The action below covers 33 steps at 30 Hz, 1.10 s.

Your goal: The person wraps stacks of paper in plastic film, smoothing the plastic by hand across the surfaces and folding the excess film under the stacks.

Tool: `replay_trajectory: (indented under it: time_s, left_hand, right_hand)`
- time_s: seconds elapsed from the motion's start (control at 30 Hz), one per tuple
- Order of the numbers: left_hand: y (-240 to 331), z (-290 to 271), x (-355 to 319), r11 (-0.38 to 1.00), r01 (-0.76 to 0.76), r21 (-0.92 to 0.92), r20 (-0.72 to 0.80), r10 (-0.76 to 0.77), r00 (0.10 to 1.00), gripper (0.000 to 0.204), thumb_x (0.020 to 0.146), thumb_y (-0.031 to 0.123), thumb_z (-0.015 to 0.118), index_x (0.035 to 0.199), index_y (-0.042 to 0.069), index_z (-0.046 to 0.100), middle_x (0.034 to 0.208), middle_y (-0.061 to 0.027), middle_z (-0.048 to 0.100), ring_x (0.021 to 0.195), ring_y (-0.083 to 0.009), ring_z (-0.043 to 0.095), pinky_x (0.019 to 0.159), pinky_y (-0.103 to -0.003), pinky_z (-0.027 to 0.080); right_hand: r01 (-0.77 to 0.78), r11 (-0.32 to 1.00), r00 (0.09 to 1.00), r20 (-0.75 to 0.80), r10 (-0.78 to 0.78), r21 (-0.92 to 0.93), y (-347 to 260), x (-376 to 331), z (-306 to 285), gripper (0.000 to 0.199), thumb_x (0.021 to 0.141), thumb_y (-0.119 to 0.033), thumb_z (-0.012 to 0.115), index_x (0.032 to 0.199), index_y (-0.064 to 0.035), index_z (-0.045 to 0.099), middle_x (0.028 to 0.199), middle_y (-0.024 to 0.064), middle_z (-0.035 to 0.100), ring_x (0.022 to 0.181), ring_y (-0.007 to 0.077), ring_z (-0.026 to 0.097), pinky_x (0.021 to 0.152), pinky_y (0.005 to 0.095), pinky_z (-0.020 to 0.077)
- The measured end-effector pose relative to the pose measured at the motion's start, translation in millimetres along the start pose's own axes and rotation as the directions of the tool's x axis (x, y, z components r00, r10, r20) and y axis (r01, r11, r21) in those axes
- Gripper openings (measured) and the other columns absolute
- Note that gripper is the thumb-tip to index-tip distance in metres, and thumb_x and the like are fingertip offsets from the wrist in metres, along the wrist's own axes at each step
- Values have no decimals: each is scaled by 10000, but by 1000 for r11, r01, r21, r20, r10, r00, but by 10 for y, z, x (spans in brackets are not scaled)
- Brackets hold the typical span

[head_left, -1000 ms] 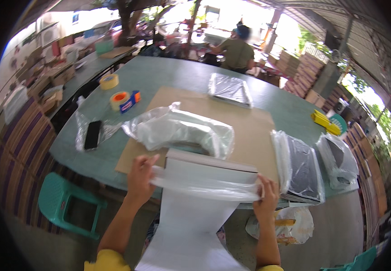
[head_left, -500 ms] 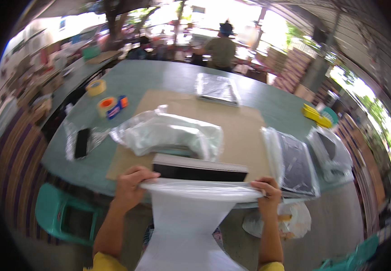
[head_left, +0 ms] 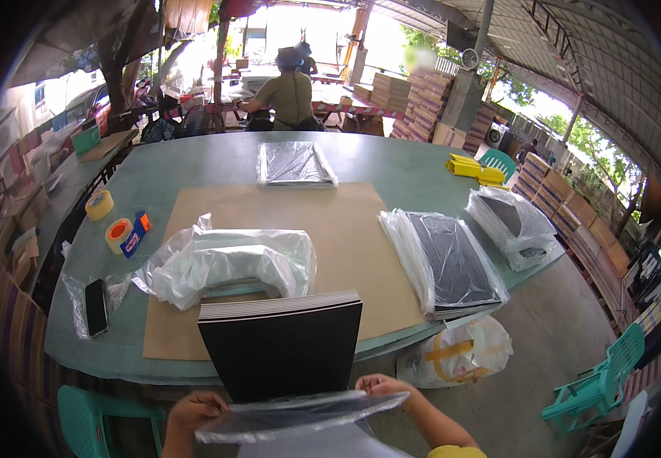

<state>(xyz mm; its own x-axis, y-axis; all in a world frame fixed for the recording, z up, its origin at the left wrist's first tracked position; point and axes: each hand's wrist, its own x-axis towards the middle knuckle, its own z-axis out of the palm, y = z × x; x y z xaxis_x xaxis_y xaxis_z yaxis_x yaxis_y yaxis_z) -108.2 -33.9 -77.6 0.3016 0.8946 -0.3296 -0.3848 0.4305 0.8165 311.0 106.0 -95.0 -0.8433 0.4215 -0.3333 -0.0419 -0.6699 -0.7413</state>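
A stack of thin boards with a black front (head_left: 281,347) and pale layered edges stands tilted at the near edge of the table. Its lower end disappears behind the mouth of a clear plastic bag (head_left: 300,418). Pinching the left side of that mouth is my left hand (head_left: 197,411). My right hand (head_left: 381,385) grips the right side, so the rim is stretched wide between them. How far the boards sit inside the bag is hidden. Just beyond lies a crumpled heap of plastic wrap (head_left: 231,259) on brown cardboard (head_left: 353,267).
Bagged black boards (head_left: 452,259) and another wrapped bundle (head_left: 512,225) lie at right. A wrapped pack (head_left: 296,164) sits at the far side. Tape rolls (head_left: 100,204), a tape dispenser (head_left: 133,233) and a phone (head_left: 96,308) are left. Green chairs (head_left: 605,374) flank the table; a person (head_left: 284,99) sits beyond.
Both hands have drawn the bag's mouth lower and nearer to me. Much more of the black board face now shows above it. The view has also turned to the right.
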Motion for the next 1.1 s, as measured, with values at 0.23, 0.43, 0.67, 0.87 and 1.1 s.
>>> replay_trajectory:
  time_s: [0.23,0.43,0.67,0.87,1.1]
  left_hand:
    - [-700,-8,165,973,177,-148,-292,-213,932,143,720,94,611,837,34,555,670,17,516,537,-63,445,448,-178,306]
    - [-916,59,200,967,221,127,-424,-149,893,273,683,123,658,909,23,543,719,3,538,613,-93,488,517,-212,368]
    - [-1066,-268,246,919,215,331,-528,-8,849,362,662,129,672,969,-16,543,767,-48,579,717,-155,559,611,-266,429]
    - [538,695,-321,884,-121,451,-113,191,975,206,719,114,613,882,-7,584,839,-92,594,794,-205,561,719,-311,438]
    - [102,1248,68,747,-434,504,717,-83,692,365,777,246,579,1057,19,521,1026,-149,505,920,-255,474,793,-336,370]
  right_hand:
    - [-215,470,862,-392,-321,-856,1089,406,-418,156,652,-116,476,707,-3,570,750,118,573,706,236,559,644,322,422]
    - [-551,622,519,-812,-267,-557,1227,581,-314,283,695,-219,461,860,-29,590,825,194,588,824,349,554,722,409,421]
    - [-444,513,542,-676,-499,-735,911,454,-132,224,694,-146,491,862,-31,586,807,186,591,778,310,580,696,372,444]
    - [309,900,929,-103,-354,-307,-292,-171,641,350,754,-248,550,1010,-12,524,961,105,558,919,247,524,828,354,381]
    - [200,843,718,661,221,-500,-28,101,1327,518,817,-342,496,1233,-61,367,1300,166,289,1217,320,218,991,430,148]
